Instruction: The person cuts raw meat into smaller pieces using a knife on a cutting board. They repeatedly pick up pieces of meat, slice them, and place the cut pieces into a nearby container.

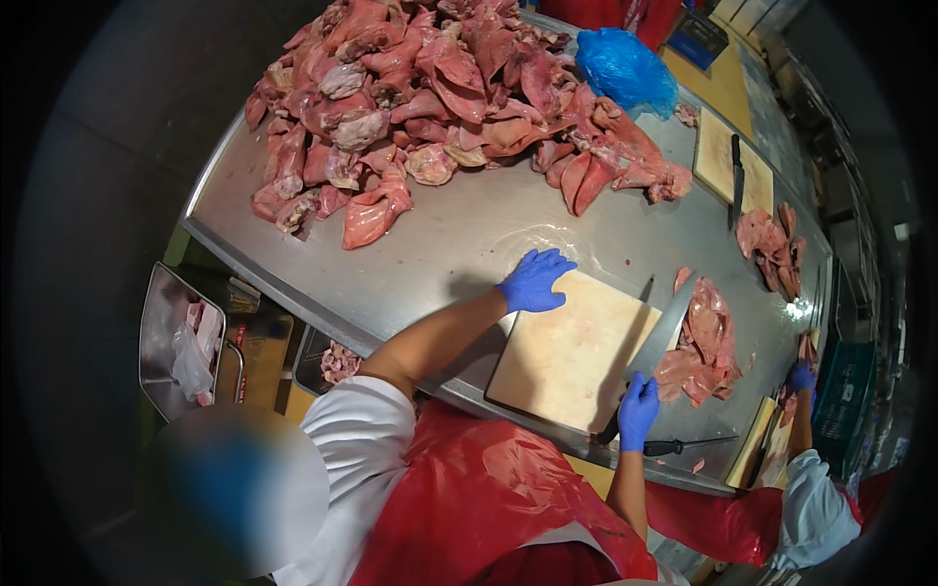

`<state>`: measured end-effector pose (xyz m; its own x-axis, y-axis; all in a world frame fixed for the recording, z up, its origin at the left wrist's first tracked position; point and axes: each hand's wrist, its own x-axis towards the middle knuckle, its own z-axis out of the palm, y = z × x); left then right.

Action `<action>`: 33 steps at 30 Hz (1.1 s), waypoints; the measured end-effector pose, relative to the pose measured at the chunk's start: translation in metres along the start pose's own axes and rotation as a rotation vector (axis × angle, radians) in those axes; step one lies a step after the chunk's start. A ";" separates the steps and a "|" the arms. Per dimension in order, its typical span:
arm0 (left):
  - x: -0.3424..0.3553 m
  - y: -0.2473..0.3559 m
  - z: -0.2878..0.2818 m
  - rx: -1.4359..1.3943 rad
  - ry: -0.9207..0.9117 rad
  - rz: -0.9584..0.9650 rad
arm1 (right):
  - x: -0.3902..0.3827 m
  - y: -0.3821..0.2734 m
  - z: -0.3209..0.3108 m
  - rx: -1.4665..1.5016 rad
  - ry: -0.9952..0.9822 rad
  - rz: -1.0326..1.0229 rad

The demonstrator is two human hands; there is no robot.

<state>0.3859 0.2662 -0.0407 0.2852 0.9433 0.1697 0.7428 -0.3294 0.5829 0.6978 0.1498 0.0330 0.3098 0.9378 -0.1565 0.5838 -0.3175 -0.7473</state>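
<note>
My left hand, in a blue glove, lies with its fingers stretched out over the far left corner of a pale cutting board. Nothing shows in its grasp. My right hand, gloved the same way, is closed round the handle of a large knife. The long curved blade points away from me over the board's right edge. Just right of the blade sits a small pile of trimmed pink meat pieces. A big heap of raw meat pieces covers the far part of the steel table.
A thin dark-handled tool lies near the table's front edge. Beyond are a blue plastic bag and another board with a knife. A co-worker's gloved hand is at right. A metal bin stands lower left.
</note>
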 end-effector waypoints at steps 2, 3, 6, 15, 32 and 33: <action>-0.002 -0.010 -0.023 -0.133 0.117 0.054 | -0.001 0.012 0.005 -0.065 -0.123 -0.108; -0.005 -0.018 -0.038 -0.199 0.177 0.078 | -0.003 0.023 0.006 -0.097 -0.187 -0.163; -0.023 -0.063 -0.097 -0.205 0.470 0.138 | -0.010 0.031 -0.013 -0.594 -0.265 -0.493; -0.057 -0.294 -0.410 -0.170 0.857 -0.599 | 0.069 0.006 -0.005 -0.648 -0.187 -0.569; -0.033 -0.380 -0.367 -1.095 0.504 -0.884 | 0.421 -0.482 0.401 -0.729 -0.614 -1.158; -0.029 -0.360 -0.361 -1.066 0.513 -0.845 | 0.415 -0.481 0.403 -0.810 -0.613 -1.217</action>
<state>-0.1088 0.3726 0.0313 -0.4145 0.8222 -0.3901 -0.2828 0.2911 0.9140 0.2430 0.7478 0.0670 -0.8424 0.5248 -0.1222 0.5373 0.8351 -0.1182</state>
